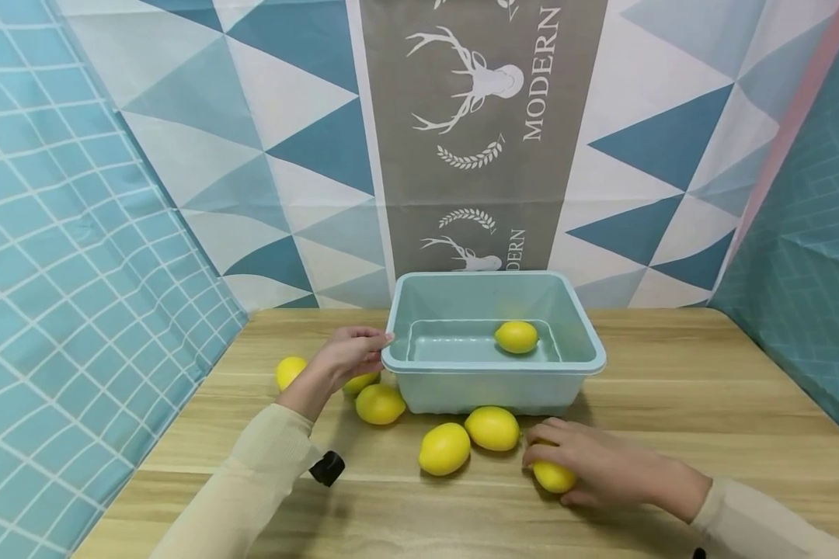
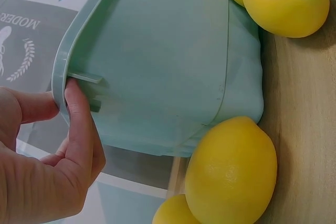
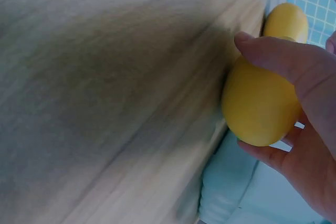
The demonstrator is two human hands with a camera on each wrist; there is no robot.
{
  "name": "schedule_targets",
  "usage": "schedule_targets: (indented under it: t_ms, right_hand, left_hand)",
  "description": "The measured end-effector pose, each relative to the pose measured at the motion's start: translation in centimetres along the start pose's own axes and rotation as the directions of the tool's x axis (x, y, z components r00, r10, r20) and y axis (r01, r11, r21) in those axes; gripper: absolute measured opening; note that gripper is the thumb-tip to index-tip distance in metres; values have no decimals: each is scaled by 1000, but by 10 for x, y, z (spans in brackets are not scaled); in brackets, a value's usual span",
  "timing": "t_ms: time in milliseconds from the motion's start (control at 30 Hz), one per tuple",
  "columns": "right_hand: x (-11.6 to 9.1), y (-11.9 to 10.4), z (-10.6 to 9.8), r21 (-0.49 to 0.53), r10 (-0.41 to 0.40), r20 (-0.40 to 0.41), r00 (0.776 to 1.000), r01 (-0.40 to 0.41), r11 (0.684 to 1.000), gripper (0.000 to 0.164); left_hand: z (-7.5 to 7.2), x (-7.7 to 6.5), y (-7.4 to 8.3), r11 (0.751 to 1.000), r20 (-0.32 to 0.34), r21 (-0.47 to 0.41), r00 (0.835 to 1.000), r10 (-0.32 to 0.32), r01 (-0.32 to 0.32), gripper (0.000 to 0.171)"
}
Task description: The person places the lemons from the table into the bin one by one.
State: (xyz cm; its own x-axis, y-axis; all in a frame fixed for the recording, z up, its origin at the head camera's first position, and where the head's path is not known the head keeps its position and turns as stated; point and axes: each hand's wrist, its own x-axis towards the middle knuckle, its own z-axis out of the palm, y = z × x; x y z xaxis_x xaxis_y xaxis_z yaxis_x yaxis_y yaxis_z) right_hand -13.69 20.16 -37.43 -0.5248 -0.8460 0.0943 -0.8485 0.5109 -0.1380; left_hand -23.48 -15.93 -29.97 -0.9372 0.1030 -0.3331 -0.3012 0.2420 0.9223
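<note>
A pale blue-green plastic basin [image 1: 489, 388] stands on the wooden table with one lemon [image 1: 516, 337] inside. My left hand [image 1: 349, 353] pinches its left rim between thumb and fingers, as the left wrist view [image 2: 63, 145] also shows. In front of the basin, at the right, my right hand [image 1: 594, 462] grips a lemon [image 1: 554, 473], fingers over its top and thumb on the near side; the right wrist view shows that lemon [image 3: 260, 103] between thumb and fingers. Two more lemons, a nearer one [image 1: 444, 449] and one beside the basin [image 1: 492, 428], lie left of this hand.
Left of the basin, a lemon [image 1: 381, 404] lies near its corner, with another [image 1: 361, 382] partly behind my left hand and one [image 1: 290, 373] farther left. A patterned cloth [image 1: 308, 155] hangs behind the table [image 1: 685, 388], and a blue checked sheet [image 1: 63, 310] borders its left side.
</note>
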Motion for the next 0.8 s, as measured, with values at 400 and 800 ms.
schedule_targets:
  t_ms: [400, 800]
  right_hand:
    - [1, 0, 0, -65, -36, -34, 999, 34, 997, 59]
    - [0, -3, -14, -125, 12, -3, 1000, -12, 992, 56]
  left_hand:
    - [1, -1, 0, 1000, 8, -8, 1000, 9, -9, 36]
    - [1, 0, 0, 1000, 14, -19, 1000, 14, -14, 37]
